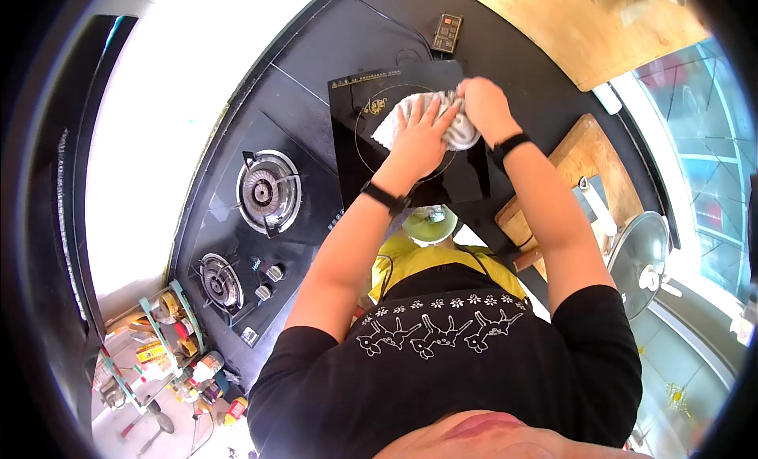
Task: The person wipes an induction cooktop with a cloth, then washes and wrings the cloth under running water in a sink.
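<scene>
We've got a black worktop (304, 60) with a two-burner gas stove (245, 242) set into its left side. Right of that we see the induction plate (355, 143), dark glass with a printed ring. Chopping board (609, 153) sits further right, glass lid (638, 262) by its near end. Our cloth (466, 137) lies on the plate, over part of the ring (bunched at its right end). Left hand (420, 135) is flat on it, fingers spread; right hand (487, 108) is curled closed, gripping the bunched end. Button box (447, 33) is beyond the plate.
</scene>
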`<state>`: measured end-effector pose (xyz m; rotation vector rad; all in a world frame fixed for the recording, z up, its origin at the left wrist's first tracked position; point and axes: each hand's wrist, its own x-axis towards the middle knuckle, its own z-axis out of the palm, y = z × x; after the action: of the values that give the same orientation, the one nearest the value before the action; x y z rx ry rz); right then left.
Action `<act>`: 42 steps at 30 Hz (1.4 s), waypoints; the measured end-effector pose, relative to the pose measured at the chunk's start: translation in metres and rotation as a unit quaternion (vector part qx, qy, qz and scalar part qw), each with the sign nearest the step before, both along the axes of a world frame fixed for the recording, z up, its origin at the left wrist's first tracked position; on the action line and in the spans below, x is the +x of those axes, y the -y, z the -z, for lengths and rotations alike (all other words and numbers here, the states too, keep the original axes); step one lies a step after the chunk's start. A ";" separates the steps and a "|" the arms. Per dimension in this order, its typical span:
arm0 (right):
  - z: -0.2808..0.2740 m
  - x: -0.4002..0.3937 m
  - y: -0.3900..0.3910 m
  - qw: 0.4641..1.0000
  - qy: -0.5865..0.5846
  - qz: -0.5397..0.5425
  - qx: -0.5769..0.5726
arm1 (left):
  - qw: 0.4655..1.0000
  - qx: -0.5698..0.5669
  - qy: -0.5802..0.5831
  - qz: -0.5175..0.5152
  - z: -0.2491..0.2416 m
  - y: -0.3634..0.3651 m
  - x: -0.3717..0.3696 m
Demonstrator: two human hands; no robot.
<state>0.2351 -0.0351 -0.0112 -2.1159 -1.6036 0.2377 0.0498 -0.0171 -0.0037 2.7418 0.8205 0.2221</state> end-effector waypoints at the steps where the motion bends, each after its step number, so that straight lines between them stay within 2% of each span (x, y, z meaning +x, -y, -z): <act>1: -0.003 0.005 -0.014 0.999 -0.043 0.025 0.001 | 1.000 -0.002 0.008 -0.006 0.005 -0.008 0.010; 4: -0.006 0.010 -0.037 0.993 -0.105 0.055 0.015 | 0.999 0.017 0.003 -0.043 0.012 -0.015 0.026; 5: -0.004 0.007 -0.031 0.999 0.034 0.014 0.010 | 0.998 0.021 -0.004 -0.055 0.013 -0.013 0.026; 9: -0.006 -0.016 0.023 0.995 0.071 -0.024 -0.069 | 0.999 0.002 -0.030 -0.035 0.015 0.010 0.015; 11: -0.010 -0.015 0.027 0.994 0.059 -0.017 -0.090 | 0.999 0.011 -0.018 -0.034 0.020 0.015 0.017; 14: 0.001 0.003 -0.008 0.999 0.038 -0.006 -0.017 | 0.998 0.019 -0.035 -0.045 0.017 0.013 0.025; 17: 0.002 0.010 -0.037 0.997 -0.018 0.047 -0.051 | 0.998 0.034 -0.011 -0.059 0.021 0.012 0.028; 23: -0.014 -0.003 0.013 0.994 -0.031 0.009 -0.108 | 0.998 0.037 -0.042 -0.035 0.026 0.013 0.022; 25: -0.015 0.001 0.005 0.993 -0.058 0.024 -0.099 | 0.999 0.023 -0.045 -0.019 0.020 0.010 0.020; 26: -0.003 0.006 -0.006 0.998 -0.045 0.030 -0.042 | 0.999 0.022 -0.042 -0.020 0.016 0.008 0.022; 28: -0.005 0.013 -0.032 0.998 -0.037 0.023 -0.038 | 0.998 -0.017 0.037 -0.049 0.011 0.003 0.024; 31: -0.004 0.007 -0.032 0.999 -0.016 0.023 -0.025 | 0.997 -0.003 0.064 -0.052 0.014 -0.003 0.024; 33: -0.006 0.000 -0.011 0.999 -0.012 0.011 -0.030 | 0.998 -0.013 0.040 -0.054 0.018 0.003 0.023; 35: -0.010 -0.008 0.016 0.997 -0.009 -0.012 -0.069 | 0.999 0.032 -0.033 -0.022 0.022 0.014 0.016; 37: -0.011 -0.008 0.024 0.997 -0.017 -0.021 -0.071 | 0.999 0.018 -0.039 -0.017 0.016 0.017 0.016; 40: -0.008 0.002 -0.007 0.997 -0.014 -0.025 -0.069 | 0.998 0.011 -0.062 -0.016 0.015 0.010 0.022; 42: 0.002 0.010 -0.040 0.999 -0.014 -0.018 -0.025 | 0.998 0.017 -0.047 -0.035 0.020 -0.002 0.030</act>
<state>0.2452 0.0053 -0.0131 -2.1127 -1.6382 0.3211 0.0799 -0.0152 -0.0235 2.7759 0.9456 0.1219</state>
